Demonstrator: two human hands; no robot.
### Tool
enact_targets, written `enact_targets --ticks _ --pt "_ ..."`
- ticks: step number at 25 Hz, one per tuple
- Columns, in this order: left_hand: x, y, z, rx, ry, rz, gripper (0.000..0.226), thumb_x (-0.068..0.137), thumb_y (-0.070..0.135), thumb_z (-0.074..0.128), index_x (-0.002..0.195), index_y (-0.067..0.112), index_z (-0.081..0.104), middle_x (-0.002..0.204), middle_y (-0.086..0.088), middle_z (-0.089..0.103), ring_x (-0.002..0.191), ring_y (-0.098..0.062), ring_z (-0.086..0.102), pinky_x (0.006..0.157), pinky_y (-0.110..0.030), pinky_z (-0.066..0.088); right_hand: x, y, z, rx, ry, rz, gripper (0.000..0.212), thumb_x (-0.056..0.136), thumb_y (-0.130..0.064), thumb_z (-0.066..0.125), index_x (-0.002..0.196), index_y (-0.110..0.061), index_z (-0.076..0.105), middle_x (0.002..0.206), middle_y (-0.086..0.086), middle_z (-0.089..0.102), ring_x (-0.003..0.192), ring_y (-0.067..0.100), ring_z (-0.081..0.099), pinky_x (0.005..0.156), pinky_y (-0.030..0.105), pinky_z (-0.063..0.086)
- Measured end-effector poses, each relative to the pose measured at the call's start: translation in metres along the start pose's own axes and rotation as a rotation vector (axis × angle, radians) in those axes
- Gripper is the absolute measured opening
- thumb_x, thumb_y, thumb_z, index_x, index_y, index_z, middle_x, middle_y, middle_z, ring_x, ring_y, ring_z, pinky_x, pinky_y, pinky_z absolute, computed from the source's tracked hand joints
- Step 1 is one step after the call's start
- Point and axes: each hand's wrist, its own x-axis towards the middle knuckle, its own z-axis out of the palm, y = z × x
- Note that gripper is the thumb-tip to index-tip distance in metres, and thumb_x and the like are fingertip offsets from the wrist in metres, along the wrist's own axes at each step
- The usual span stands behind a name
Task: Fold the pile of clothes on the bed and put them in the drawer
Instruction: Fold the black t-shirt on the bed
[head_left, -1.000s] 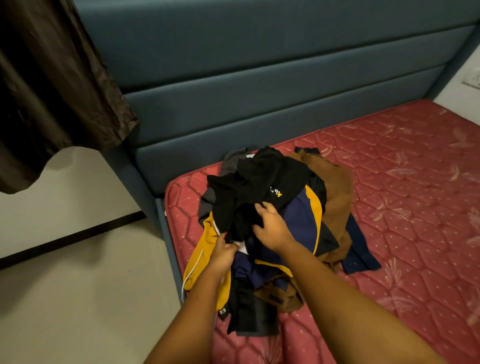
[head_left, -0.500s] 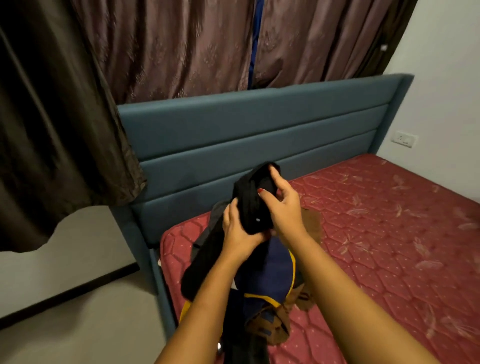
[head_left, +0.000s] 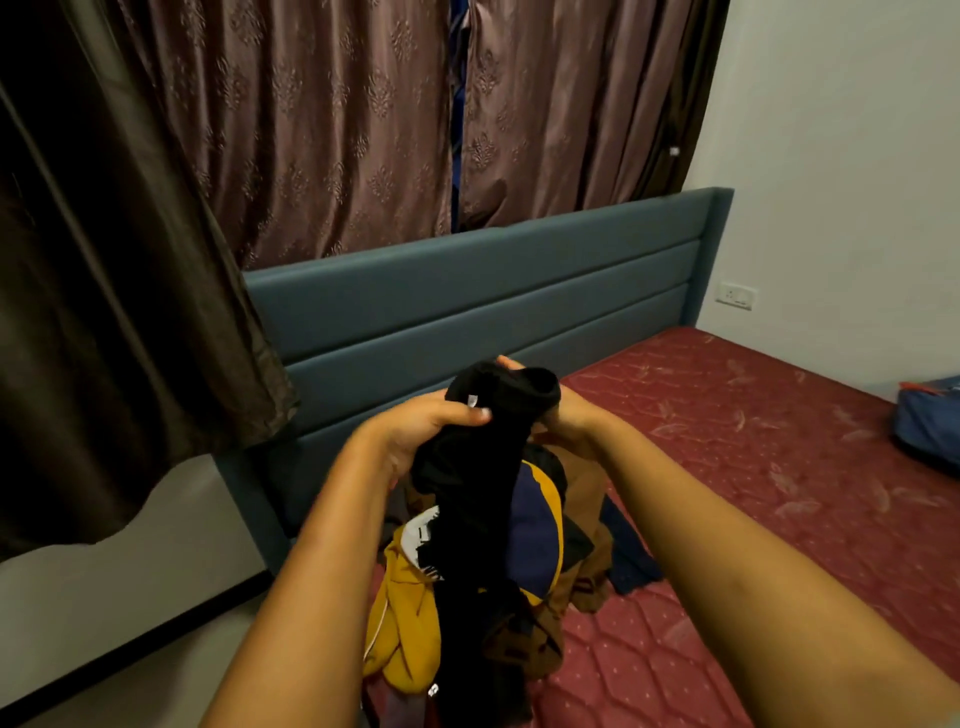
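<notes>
Black garment (head_left: 483, 467) bunched between both hands: left hand (head_left: 421, 431) gripping it, right hand (head_left: 558, 421) mostly hidden behind, grip unclear; lower end merges into pile (head_left: 540, 561).

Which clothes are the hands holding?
The black garment, held by left hand and right hand; the yellow top, navy top and brown top lie piled below.

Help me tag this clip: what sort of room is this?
Most likely a bedroom: a red quilted mattress against a blue padded headboard, drawn curtains behind it, and a pile of clothes on the mattress.
</notes>
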Motion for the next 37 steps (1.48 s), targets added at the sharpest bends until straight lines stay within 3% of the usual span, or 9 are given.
enact_targets --ticks 4,8,11,18,22,25,27,32,37 --pt "-0.037 0.016 -0.006 0.071 -0.014 -0.066 0.023 0.066 0.002 0.063 0.083 0.011 0.076 0.08 -0.009 0.074 0.068 -0.021 0.071 0.061 -0.028 0.058 -0.015 -0.006 0.025 -0.205 -0.176 0.258 0.033 0.099 0.011 0.029 0.131 0.013 0.038 0.123 0.026 0.053 0.107 0.03 0.046 0.079 0.0 0.036" --pt "-0.061 0.001 -0.023 0.329 0.13 -0.209 0.021 0.08 0.0 0.068 0.099 0.009 0.067 0.084 -0.007 0.074 0.071 -0.019 0.071 0.065 -0.026 0.058 -0.017 0.018 0.047 -0.235 -0.384 0.263 0.019 0.1 -0.008 0.044 0.104 -0.02 0.057 0.097 -0.001 0.061 0.078 0.009 0.057 0.076 0.022 0.051" --pt "-0.069 -0.032 -0.013 0.486 0.289 -0.224 0.016 0.087 -0.003 0.06 0.092 0.012 0.065 0.075 0.001 0.071 0.071 -0.015 0.066 0.073 -0.026 0.053 -0.01 0.051 0.054 -0.207 -0.603 0.314 0.028 0.086 -0.018 0.057 0.063 -0.013 0.071 0.062 -0.002 0.066 0.054 0.006 0.06 0.058 0.019 0.048" --pt "-0.066 -0.12 0.041 0.852 0.879 -0.113 0.033 0.06 0.019 0.052 0.082 0.041 0.062 0.085 -0.002 0.07 0.082 -0.025 0.066 0.075 -0.041 0.055 -0.008 0.145 0.023 0.259 -0.595 0.322 0.04 0.098 -0.031 0.045 0.077 -0.009 0.071 0.071 0.007 0.069 0.063 0.016 0.065 0.06 0.024 0.052" --pt "-0.041 -0.194 0.105 1.18 1.2 -0.179 0.052 0.069 -0.001 0.048 0.102 0.036 0.065 0.094 -0.003 0.066 0.09 -0.03 0.06 0.066 -0.03 0.041 -0.02 0.213 -0.051 -0.07 -0.787 0.238 0.038 0.098 -0.037 0.047 0.072 -0.019 0.069 0.065 -0.006 0.071 0.061 0.004 0.066 0.066 0.019 0.054" --pt "-0.036 -0.259 0.172 1.256 1.354 -0.071 0.05 0.073 -0.002 0.047 0.107 0.031 0.064 0.102 -0.006 0.069 0.094 -0.033 0.06 0.066 -0.029 0.037 -0.042 0.291 -0.101 -0.625 -0.906 0.019 0.012 0.083 -0.029 0.073 0.088 -0.019 0.068 0.087 -0.006 0.071 0.08 0.009 0.067 0.093 0.033 0.053" --pt "-0.06 -0.297 0.214 1.221 1.483 -0.046 0.048 0.074 -0.001 0.046 0.106 0.031 0.063 0.099 -0.008 0.068 0.092 -0.036 0.06 0.065 -0.032 0.041 -0.072 0.351 -0.127 -0.988 -0.827 -0.111 0.026 0.074 -0.031 0.082 0.09 -0.022 0.064 0.093 -0.005 0.067 0.087 0.016 0.064 0.085 0.033 0.052" --pt "-0.14 -0.346 0.322 0.928 1.724 -0.079 0.043 0.086 -0.001 0.037 0.103 0.029 0.061 0.101 -0.007 0.066 0.086 -0.03 0.058 0.063 -0.033 0.042 -0.168 0.423 -0.179 -0.965 -0.498 -0.22 0.025 0.089 -0.024 0.063 0.067 -0.017 0.052 0.07 0.007 0.057 0.07 0.028 0.06 0.05 0.025 0.042" --pt "-0.202 -0.321 0.383 0.608 1.856 0.025 0.043 0.087 -0.001 0.03 0.109 0.024 0.058 0.108 -0.008 0.061 0.086 -0.026 0.052 0.073 -0.034 0.043 -0.231 0.337 -0.221 -0.677 -0.01 -0.421 0.036 0.091 -0.015 0.045 0.122 -0.022 0.062 0.125 0.017 0.059 0.11 0.038 0.056 0.086 0.038 0.048"
